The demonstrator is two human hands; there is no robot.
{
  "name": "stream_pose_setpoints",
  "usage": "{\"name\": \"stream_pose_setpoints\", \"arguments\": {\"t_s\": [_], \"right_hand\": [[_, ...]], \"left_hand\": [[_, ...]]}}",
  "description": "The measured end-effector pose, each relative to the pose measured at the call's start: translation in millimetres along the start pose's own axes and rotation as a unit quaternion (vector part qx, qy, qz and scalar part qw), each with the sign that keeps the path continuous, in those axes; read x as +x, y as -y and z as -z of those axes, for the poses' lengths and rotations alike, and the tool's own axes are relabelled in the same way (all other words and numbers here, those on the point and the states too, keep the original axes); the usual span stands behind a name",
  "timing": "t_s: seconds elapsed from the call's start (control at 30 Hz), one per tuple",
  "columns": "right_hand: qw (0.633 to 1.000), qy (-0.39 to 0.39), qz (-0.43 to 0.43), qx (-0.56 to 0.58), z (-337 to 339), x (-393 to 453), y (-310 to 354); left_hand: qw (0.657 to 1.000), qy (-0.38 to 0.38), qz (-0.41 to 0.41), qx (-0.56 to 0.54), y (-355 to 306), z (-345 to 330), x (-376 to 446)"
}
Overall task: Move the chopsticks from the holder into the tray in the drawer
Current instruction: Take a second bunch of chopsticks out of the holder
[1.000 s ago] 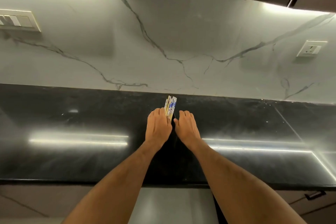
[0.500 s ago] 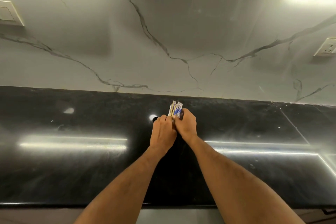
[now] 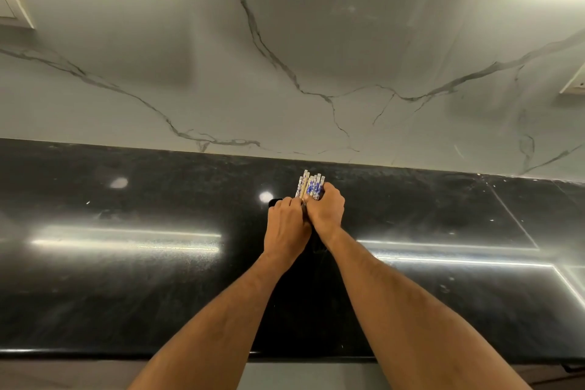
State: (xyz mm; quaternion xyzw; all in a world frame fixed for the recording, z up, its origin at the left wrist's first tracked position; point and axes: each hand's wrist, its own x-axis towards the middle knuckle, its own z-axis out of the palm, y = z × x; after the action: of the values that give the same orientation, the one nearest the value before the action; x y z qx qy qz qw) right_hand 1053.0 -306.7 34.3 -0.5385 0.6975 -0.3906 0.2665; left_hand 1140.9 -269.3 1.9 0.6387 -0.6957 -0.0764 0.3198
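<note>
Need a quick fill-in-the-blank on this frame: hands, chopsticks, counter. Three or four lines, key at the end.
1. The right hand is curled round the bundle of ____ with blue-and-white tops.
2. The left hand grips a dark holder that stands on the ____ countertop.
3. The chopsticks point up toward the wall of veined ____.
4. A switch plate shows at the ____ edge of the view.

Missing words: chopsticks; black; marble; left

Polished black stone countertop (image 3: pixel 126 279): glossy, speckled, reflective. White grey-veined marble-look backsplash (image 3: pixel 285 41): smooth, satin sheen. Pale blue-patterned chopsticks (image 3: pixel 309 187): possibly wood or bamboo.
</note>
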Motion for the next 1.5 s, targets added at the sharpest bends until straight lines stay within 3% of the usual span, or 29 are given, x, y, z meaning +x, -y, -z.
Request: {"name": "stream_pose_setpoints", "arguments": {"t_s": [0.43, 0.9, 1.17, 1.3, 1.5], "right_hand": [[0.998, 0.023, -0.053, -0.013, -3.9, 5.2, 5.0], [0.999, 0.011, -0.044, -0.022, 1.4, -4.5, 11.2], [1.0, 0.007, 0.013, -0.001, 17.7, -4.7, 23.6], [0.998, -0.012, 0.04, 0.046, 36.5, -2.5, 40.3], [0.985, -0.011, 0.097, 0.141, 81.4, 1.1, 78.9]], "left_hand": [[1.0, 0.009, 0.025, -0.009, 0.6, -1.0, -0.6], [0.998, -0.012, 0.046, -0.04, -5.9, 7.8, -3.2], [0.99, -0.017, 0.075, -0.117, -15.9, 23.5, -6.1], [0.964, -0.013, 0.146, -0.221, -24.3, 35.2, 0.5], [0.934, 0.047, 0.126, -0.332, -50.4, 65.6, 18.1]]}}
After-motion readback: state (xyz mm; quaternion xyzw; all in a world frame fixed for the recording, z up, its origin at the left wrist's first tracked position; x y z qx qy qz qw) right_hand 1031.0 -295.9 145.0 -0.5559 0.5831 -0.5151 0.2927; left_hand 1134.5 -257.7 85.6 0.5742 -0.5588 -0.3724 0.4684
